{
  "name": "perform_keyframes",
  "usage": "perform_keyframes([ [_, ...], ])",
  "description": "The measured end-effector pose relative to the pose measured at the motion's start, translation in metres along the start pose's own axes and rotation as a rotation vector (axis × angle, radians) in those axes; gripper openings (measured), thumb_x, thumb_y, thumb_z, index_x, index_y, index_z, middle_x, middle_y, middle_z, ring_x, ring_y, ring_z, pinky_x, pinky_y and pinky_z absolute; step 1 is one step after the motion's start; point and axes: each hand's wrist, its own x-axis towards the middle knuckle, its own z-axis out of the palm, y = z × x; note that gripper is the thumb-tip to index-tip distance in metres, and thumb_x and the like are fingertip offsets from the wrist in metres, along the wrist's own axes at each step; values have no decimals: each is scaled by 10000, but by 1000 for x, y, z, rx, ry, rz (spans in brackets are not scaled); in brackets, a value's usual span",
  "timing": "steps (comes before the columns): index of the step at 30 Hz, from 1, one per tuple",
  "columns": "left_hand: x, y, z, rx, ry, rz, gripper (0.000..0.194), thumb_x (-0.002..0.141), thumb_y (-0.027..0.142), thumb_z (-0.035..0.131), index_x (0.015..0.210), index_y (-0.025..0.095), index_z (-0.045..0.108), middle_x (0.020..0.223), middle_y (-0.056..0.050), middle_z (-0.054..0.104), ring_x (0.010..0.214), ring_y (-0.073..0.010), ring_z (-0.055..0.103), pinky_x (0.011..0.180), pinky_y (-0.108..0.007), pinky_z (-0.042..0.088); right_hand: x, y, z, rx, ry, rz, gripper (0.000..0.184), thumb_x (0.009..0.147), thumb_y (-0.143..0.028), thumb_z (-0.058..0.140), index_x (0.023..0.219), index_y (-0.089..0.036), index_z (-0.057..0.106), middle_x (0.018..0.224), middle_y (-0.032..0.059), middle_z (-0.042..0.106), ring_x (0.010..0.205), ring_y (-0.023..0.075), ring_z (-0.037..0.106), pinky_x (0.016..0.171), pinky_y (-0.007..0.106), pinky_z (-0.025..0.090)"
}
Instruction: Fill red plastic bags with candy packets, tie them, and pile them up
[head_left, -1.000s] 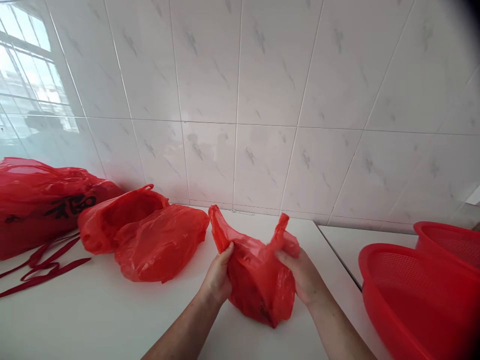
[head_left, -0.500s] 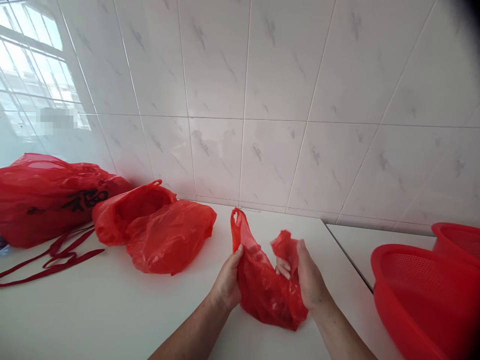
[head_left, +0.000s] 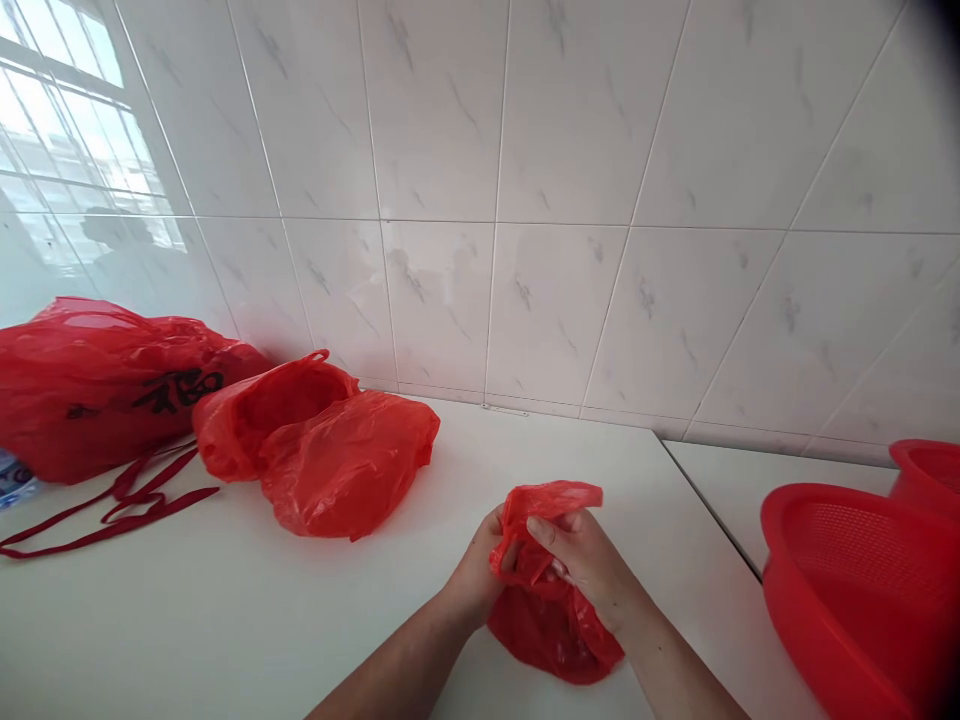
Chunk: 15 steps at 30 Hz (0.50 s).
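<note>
A thin red plastic bag (head_left: 555,635) hangs bunched between my two hands, just over the white tabletop (head_left: 315,620). My left hand (head_left: 480,570) grips the bag's upper left side, its fingers mostly hidden behind the plastic. From the right, my right hand (head_left: 585,560) pinches the gathered top, thumb on the near side. The bag's upper edge folds over above both hands, and its lower part sags in a rounded shape. What the bag contains, if anything, cannot be made out.
Two crumpled red bags (head_left: 345,465) lie to the left. Beyond them sits a fuller red bag (head_left: 97,390) with black lettering, near dark red straps (head_left: 150,505). Red plastic baskets (head_left: 832,570) stand at right, past a table seam. A tiled wall (head_left: 562,300) rises behind.
My hands have come closer together. The bag's upright handle loop at left has been folded down, and the top is now gathered between my hands.
</note>
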Motion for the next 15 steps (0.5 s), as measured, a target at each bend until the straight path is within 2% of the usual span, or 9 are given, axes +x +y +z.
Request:
perform_keyframes([
  [2,-1,0,2,83,19,34,165,797,314,600,748,157,611,706,-61,661,655,-196,610,646,-313,456,2,4,-2,45,70,46,396,706,-559,652,683,-165,618,469,-50,371,447,77,295,462,245,279],
  [4,-2,-4,0,143,68,36,153,802,301,589,881,169,590,740,-56,666,689,-197,617,690,-331,470,4,6,-5,121,128,88,369,722,-532,649,635,-178,597,447,-54,353,443,88,323,476,256,305],
  [6,-4,-9,-2,191,106,35,381,768,255,633,1123,193,507,816,-51,675,759,-201,624,758,-346,473,5,8,-8,179,156,123,391,741,-510,635,550,-184,538,433,-55,331,435,89,321,470,255,295],
  [8,-5,-14,-4,229,97,45,739,714,212,695,1345,230,311,892,-49,675,839,-208,623,827,-356,457,5,10,-10,189,183,166,441,748,-510,622,492,-187,466,436,-50,332,432,85,314,457,252,279],
  [10,-6,-17,-4,239,81,76,889,694,226,727,1415,233,208,878,-46,673,852,-214,623,856,-355,443,5,10,-10,140,190,190,428,747,-521,615,515,-185,486,449,-47,350,439,87,327,458,248,283],
  [11,-6,-18,-3,223,85,88,838,722,275,708,1413,223,236,836,-43,671,819,-213,625,839,-350,446,4,9,-8,106,175,185,392,754,-525,606,569,-185,537,459,-47,362,451,90,341,467,246,298],
  [13,-4,-19,-3,178,115,94,571,819,413,578,1320,192,419,722,-41,655,711,-206,617,759,-335,456,1,7,-6,46,130,149,345,778,-529,575,729,-191,624,475,-46,386,480,99,366,485,240,319],
  [14,-3,-18,-4,163,126,88,462,857,470,487,1211,177,531,671,-44,641,664,-201,605,716,-324,453,0,5,-4,31,97,119,344,793,-525,559,800,-192,641,480,-43,399,490,103,375,482,235,314],
  [15,-2,-18,-5,158,132,78,442,877,511,412,1065,169,620,624,-46,624,626,-195,589,677,-311,444,-2,4,-3,38,58,82,343,807,-514,544,862,-191,646,488,-39,420,490,104,377,481,234,313],
])
